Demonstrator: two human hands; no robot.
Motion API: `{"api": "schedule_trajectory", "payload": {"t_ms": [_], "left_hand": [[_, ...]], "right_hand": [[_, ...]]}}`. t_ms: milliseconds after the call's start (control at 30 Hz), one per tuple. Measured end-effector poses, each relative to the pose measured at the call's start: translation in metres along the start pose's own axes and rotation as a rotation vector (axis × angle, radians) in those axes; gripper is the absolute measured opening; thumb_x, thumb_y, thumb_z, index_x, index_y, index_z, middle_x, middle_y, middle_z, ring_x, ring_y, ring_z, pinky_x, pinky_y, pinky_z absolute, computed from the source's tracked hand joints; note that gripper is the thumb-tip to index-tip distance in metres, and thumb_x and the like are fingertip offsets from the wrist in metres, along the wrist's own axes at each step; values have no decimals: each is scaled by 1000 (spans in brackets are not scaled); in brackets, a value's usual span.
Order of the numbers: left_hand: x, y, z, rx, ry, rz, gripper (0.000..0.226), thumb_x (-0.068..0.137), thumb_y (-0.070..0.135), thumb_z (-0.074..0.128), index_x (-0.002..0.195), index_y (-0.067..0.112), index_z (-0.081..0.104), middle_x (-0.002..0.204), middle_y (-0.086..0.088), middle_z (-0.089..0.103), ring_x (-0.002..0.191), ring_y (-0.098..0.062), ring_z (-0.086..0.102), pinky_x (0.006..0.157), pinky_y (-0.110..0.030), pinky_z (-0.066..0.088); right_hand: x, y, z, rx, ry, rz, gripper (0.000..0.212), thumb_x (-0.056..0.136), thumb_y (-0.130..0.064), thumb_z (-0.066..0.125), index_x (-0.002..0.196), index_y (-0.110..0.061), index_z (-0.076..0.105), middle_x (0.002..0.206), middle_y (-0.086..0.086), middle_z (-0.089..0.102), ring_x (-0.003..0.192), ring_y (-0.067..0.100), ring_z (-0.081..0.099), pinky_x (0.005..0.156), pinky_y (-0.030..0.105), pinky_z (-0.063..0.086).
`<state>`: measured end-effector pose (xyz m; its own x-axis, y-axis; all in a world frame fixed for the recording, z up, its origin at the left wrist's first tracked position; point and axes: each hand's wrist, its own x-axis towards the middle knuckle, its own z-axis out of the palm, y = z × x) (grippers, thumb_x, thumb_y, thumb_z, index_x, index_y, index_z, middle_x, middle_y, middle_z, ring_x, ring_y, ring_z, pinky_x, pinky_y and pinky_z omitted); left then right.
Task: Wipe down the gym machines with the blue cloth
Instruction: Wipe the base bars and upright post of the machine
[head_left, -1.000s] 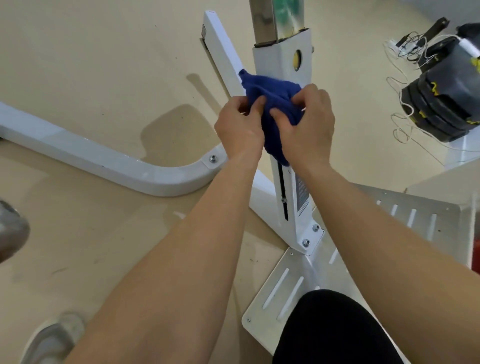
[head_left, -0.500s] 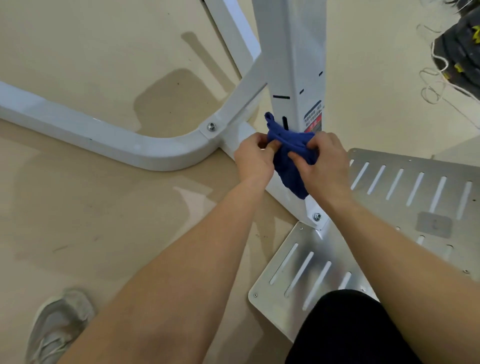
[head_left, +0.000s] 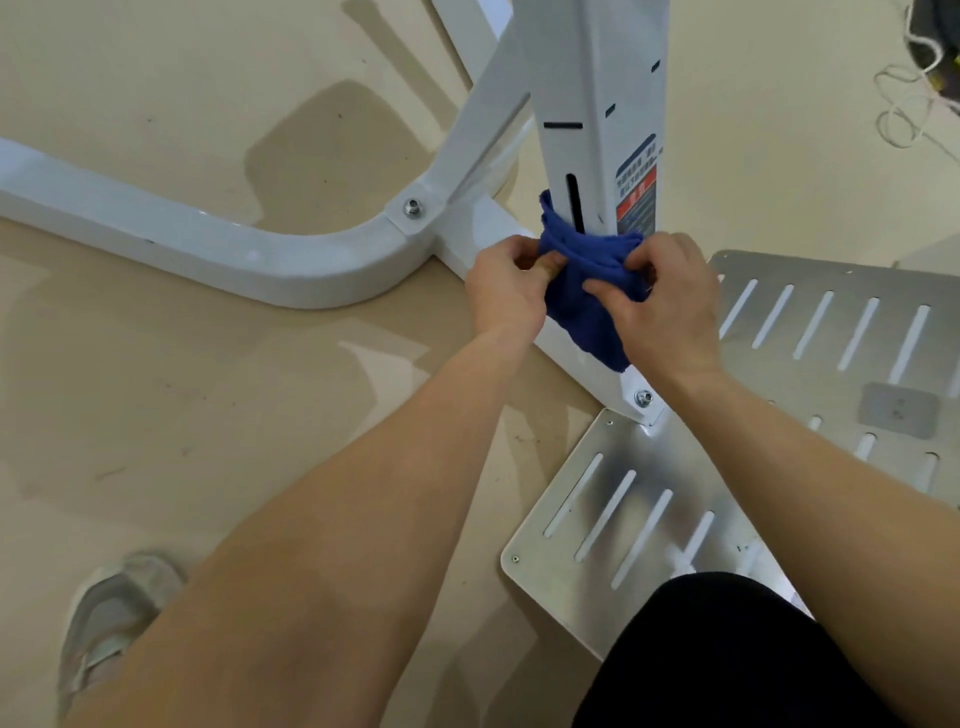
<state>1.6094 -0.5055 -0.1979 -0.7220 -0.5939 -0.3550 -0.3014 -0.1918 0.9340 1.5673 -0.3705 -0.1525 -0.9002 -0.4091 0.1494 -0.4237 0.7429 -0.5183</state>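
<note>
A blue cloth (head_left: 587, 291) is wrapped around the foot of the white upright post (head_left: 592, 104) of a gym machine. My left hand (head_left: 506, 288) grips the cloth's left side with curled fingers. My right hand (head_left: 662, 306) grips its right side, thumb pressed onto the fabric. A loose corner of cloth hangs down between my wrists over the white base bar. The post carries a red and blue warning label (head_left: 636, 197) just above the cloth.
A curved white floor bar (head_left: 208, 244) runs left from the post base. A slotted metal foot plate (head_left: 831, 332) lies on the right and in front. My grey shoe (head_left: 111, 613) is at bottom left, white cables (head_left: 904, 98) at top right, beige floor around.
Both hands slid the cloth down the post from its upper part to the foot near the base. My view dropped lower and closer with them.
</note>
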Motion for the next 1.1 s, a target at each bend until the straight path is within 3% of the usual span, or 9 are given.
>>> {"api": "schedule_trajectory", "payload": {"t_ms": [133,400,600,667,733,800,900,967,1100], "left_hand": [[-3,-28,14,9,-75,-51,6,90,11,68,89,17,67,81,7,66,76,-8,61,73,-24,51],[-12,-78,39,139,-177,-92,7,89,14,68,85,19,65,75,12,63,68,-2,59,64,-22,45],[-22,-99,53,357,-269,-73,4,88,20,67,87,16,65,78,2,64,73,-19,60,64,-26,39],[-23,-96,51,289,-213,-80,3,86,18,69,87,17,67,77,5,65,72,-15,62,64,-24,43],[-22,-91,49,191,-113,-71,7,85,16,72,84,19,66,72,13,62,67,-4,58,59,-11,43],[-20,-89,47,159,-66,-56,11,85,18,73,83,22,62,72,18,59,66,4,55,55,-8,40],[-15,-94,47,309,-114,-34,14,86,30,71,86,22,59,74,15,59,67,1,55,55,-18,38],[-12,-101,46,451,-132,-12,21,84,36,72,85,22,57,73,10,58,67,-10,56,55,-27,38],[-8,-106,47,672,-179,-12,23,84,39,69,94,21,58,82,4,57,75,-21,55,62,-32,40]], "right_hand": [[-15,30,6,-85,-73,50,32,80,-30,80,89,-20,51,98,-2,51,83,11,44,74,27,40],[-40,69,19,-191,-194,139,31,80,-26,79,86,-19,49,93,-4,47,80,19,47,69,29,35],[-61,97,29,-284,-273,240,25,82,-27,75,84,-16,52,87,-1,51,80,25,51,64,34,36],[-57,91,28,-251,-212,198,23,82,-27,74,83,-17,53,87,-2,51,78,24,52,64,33,37],[-51,82,25,-188,-118,141,23,81,-27,76,86,-16,56,89,-4,52,76,19,50,64,32,38],[-49,79,26,-149,-73,125,28,80,-29,79,89,-15,57,91,-5,51,76,15,47,66,32,40],[-55,90,33,-238,-109,222,36,80,-40,78,87,-19,50,89,-6,48,76,20,48,73,34,37],[-58,98,40,-386,-140,224,39,81,-49,74,83,-22,47,84,-8,46,73,19,45,78,32,29],[-62,109,50,-577,-181,213,38,82,-48,72,80,-22,46,81,-5,48,74,22,46,77,37,28]]}}
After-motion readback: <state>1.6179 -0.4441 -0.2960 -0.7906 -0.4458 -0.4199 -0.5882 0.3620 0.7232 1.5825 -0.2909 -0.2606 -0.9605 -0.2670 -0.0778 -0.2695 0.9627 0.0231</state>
